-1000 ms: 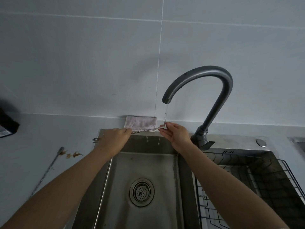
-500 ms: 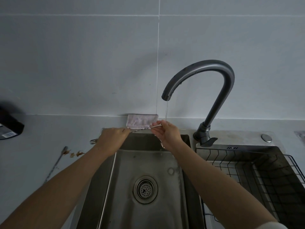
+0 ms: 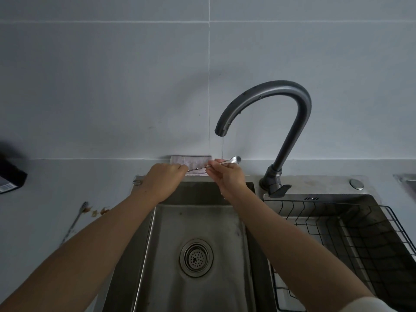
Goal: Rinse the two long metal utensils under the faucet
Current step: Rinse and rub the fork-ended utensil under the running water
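Both hands hold thin utensils (image 3: 198, 168) under the faucet (image 3: 265, 102): left hand (image 3: 163, 180) gripping handles, right hand (image 3: 227, 175) pinching near the spoon bowl. Wet metal could slip into the sink (image 3: 195, 221); the trickle may rinse poorly.

A folded cloth (image 3: 191, 162) lies behind the sink (image 3: 193, 221).

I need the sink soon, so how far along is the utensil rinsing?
Mid-rinse. The faucet runs a thin stream onto the spoon, held across the sink by the left hand and right hand. Nothing looks finished. A second long utensil lies on the counter beside food bits, apparently not yet rinsed.
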